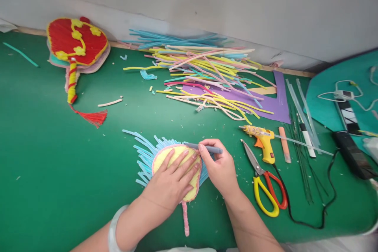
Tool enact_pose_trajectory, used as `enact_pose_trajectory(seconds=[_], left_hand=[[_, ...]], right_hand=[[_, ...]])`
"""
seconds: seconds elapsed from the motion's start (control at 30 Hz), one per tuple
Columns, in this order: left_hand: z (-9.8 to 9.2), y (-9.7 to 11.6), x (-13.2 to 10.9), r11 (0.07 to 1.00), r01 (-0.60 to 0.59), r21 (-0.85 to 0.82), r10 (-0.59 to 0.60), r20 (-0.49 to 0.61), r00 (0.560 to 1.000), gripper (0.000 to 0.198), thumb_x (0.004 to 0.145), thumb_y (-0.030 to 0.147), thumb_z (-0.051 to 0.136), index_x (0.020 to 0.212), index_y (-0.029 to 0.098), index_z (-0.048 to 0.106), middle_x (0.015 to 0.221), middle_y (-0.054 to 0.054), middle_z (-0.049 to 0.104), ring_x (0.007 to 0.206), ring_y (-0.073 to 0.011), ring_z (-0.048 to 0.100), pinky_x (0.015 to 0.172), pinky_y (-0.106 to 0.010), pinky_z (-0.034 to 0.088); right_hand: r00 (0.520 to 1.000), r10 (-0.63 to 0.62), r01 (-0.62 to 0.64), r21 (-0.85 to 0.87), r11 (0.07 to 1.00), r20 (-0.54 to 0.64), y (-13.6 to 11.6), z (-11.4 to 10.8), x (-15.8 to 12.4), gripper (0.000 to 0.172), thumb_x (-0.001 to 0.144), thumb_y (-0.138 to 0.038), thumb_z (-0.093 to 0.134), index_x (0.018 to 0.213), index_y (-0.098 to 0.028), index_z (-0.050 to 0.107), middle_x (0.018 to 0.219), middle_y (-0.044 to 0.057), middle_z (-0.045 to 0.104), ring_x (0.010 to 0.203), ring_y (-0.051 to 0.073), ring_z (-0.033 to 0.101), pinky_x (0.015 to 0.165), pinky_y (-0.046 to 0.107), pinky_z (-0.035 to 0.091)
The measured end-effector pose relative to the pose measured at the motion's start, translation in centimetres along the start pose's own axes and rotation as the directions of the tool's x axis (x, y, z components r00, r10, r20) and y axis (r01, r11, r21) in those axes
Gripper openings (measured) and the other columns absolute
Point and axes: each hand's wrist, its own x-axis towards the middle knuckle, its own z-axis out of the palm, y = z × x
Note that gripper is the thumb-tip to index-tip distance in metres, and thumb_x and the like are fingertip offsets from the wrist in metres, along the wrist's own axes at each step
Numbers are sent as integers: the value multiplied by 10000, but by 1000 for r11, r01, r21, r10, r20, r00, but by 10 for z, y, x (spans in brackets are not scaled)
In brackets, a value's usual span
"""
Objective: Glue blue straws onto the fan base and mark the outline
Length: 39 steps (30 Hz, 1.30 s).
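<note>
My left hand (174,177) lies flat with fingers spread on a yellow fan-shaped piece (163,157) that has a pink edge and a pink handle (185,220). Beneath that piece, blue pipe cleaners (145,161) stick out to the left, top and right. In my right hand (220,165) is a grey pen (211,149), held in a pinch. Its tip points left and rests at the upper rim of the yellow piece, by the blue stems; whether it touches them I cannot tell.
Scissors (261,177) and a yellow glue gun (262,139) with a black cord lie at the right. Behind are piled coloured pipe cleaners (203,63) and a purple sheet (280,102). A red fan (76,41) with a tassel rests at the upper left.
</note>
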Motion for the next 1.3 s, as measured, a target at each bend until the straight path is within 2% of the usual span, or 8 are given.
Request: enact_pose_trajectory(seconds=[0.1,0.23,0.4,0.53,0.73,0.93,1.13,1.3], left_hand=[[-1,-1,1,1000,-4,1,4,0,1000,472,1019,410,410,1435,200,488,1511,-43,500,1385,-241,458,1217,-457,172],[0,-1,1,1000,2,-12,-2,-40,999,438,1016,391,433,1397,196,527,1468,-11,550,1358,-234,487,1237,-446,106],[1,0,-1,1000,1,-22,-1,-25,1000,470,1014,409,441,1428,194,493,1509,-59,501,1404,-245,436,1226,-463,162],[2,-1,-2,1000,-7,-20,6,-21,1000,461,1024,387,419,1438,196,486,1496,-55,516,1403,-253,436,1225,-471,147],[2,0,0,999,4,-33,-6,-48,999,433,1029,392,407,1394,198,536,1459,-8,559,1366,-239,477,1244,-453,33],[2,-1,-1,1000,-3,-27,3,-6,1000,449,1027,394,415,1423,201,500,1473,-56,543,1379,-236,469,1227,-462,148],[4,0,-2,999,2,-39,-3,-25,1000,459,1008,408,447,1409,194,511,1473,-79,539,1398,-245,446,1232,-467,142],[2,-1,-1,999,-1,-35,0,-35,999,465,1009,406,445,1415,189,507,1487,-66,525,1406,-244,433,1240,-461,93]], right_hand=[[1000,-4,4,-4,1000,-5,0,0,0,228,887,-448,602,910,-226,646,849,9,707,780,162,670,702,253,496],[1000,-8,8,-4,1000,-21,0,0,-2,225,888,-445,599,895,-224,642,823,7,705,760,162,672,677,249,496],[999,-15,15,-9,1000,-37,1,-2,-4,217,890,-440,600,893,-226,636,824,4,701,756,162,679,682,252,497],[998,-11,11,-10,1000,-55,2,-5,-4,214,887,-438,594,874,-226,627,803,3,697,732,166,679,669,259,494],[996,5,-7,-23,1000,-87,3,-8,-6,203,873,-425,592,853,-225,622,775,-1,685,705,166,668,654,260,483],[991,6,-15,-63,998,-131,4,-11,-7,200,862,-416,593,830,-220,616,749,-9,665,680,157,646,643,258,469],[983,-6,-4,-50,999,-185,2,-13,-7,210,871,-426,590,822,-223,611,735,-2,665,679,162,646,637,262,478],[997,-25,27,25,999,-78,0,-7,-6,213,885,-437,609,908,-228,641,834,16,713,745,170,688,688,265,516]])
